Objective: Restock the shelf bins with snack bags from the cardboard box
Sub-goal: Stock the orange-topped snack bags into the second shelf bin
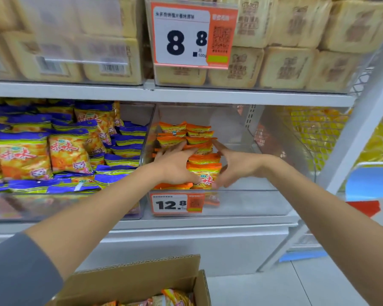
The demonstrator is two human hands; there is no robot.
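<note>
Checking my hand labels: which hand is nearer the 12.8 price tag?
Left. The left hand rests on the orange bags directly above the 12.8 price tag; the right hand is up and to its right.

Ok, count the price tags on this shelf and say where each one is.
2. The 8.8 tag hangs on the upper bin; the 12.8 tag is on the lower clear bin, on its front wall. Others may lie out of view.

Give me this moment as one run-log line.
step: arranging orange snack bags in clear bin | left hand: on bags | right hand: right of bags | cardboard box: not empty
</note>
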